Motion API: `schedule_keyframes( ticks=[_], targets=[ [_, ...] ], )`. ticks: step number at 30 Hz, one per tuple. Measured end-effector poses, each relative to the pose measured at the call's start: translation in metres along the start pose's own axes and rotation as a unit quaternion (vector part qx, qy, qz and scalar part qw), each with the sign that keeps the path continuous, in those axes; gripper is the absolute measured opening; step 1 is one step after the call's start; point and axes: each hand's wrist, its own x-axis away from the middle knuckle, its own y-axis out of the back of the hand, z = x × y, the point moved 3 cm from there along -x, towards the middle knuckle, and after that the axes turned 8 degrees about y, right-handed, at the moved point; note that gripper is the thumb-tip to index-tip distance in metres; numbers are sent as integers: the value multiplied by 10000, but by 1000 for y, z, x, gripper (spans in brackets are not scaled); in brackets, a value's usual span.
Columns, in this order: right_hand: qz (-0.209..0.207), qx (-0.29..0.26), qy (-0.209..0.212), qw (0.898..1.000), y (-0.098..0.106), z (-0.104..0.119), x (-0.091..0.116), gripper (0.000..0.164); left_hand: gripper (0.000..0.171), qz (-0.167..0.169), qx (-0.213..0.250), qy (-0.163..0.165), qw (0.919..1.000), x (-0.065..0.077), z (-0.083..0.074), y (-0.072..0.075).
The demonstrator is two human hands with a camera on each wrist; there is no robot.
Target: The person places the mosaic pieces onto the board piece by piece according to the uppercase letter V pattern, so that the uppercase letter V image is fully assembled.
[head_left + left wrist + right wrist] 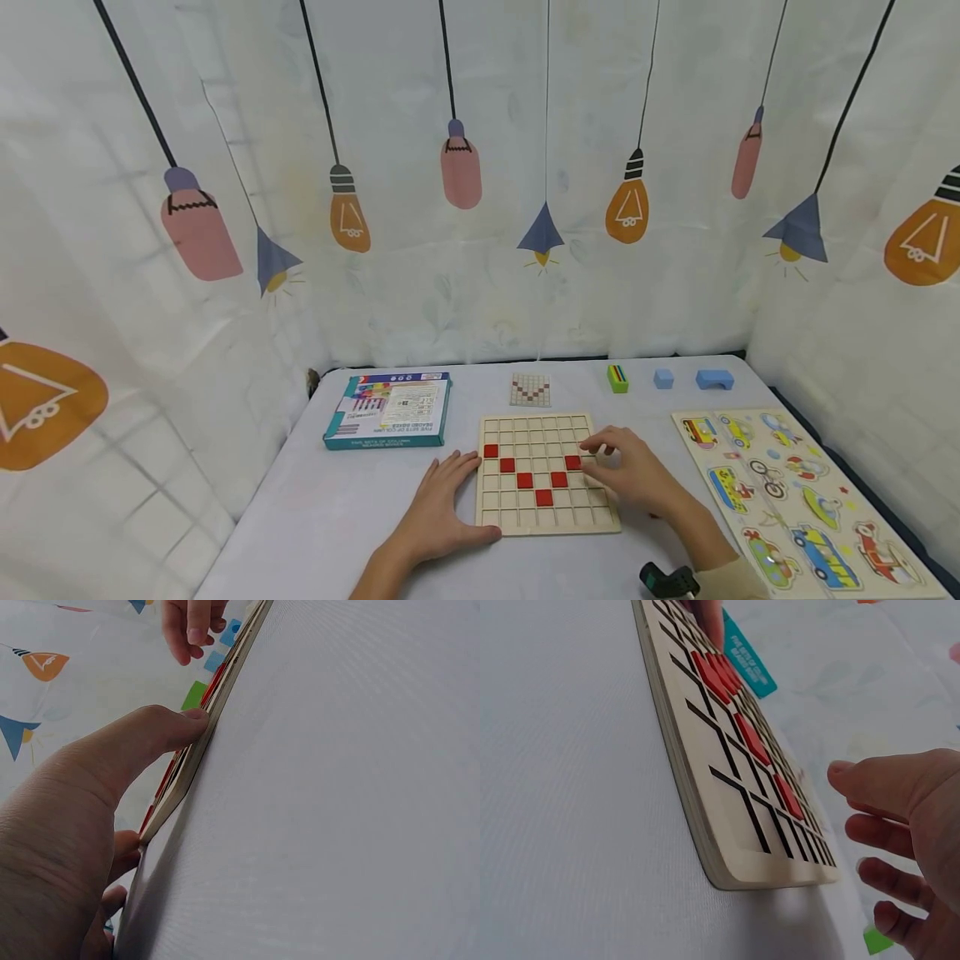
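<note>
A wooden grid board (551,521) lies in front of me, with several red square tiles (543,498) set in a V across its cells. My left hand (442,512) is spread around the near left corner: the thumb rests on the front edge, the fingertips touch the left side. In the left wrist view, the thumb (161,727) presses along the board's edge. Over the board's right side hovers my right hand (630,471), fingers loosely bent, close to the rightmost red tile (573,462). The right wrist view shows nothing between its thumb (877,776) and fingers.
Behind the board lies a small pattern card (530,390) showing a V. A teal box (390,412) is at back left. A green block with coloured stripes (617,379), a blue cube (663,379) and a blue arch block (715,379) stand back right. A vehicle puzzle board (780,454) covers the right side.
</note>
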Motion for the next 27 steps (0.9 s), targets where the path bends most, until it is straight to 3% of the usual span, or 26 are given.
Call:
schedule_keyframes(
  ticks=[27],
  targets=[
    [295, 410, -235, 9984, 36, -25, 40, 26, 118, -3, 16, 12, 10000, 0, 0, 1]
  ],
)
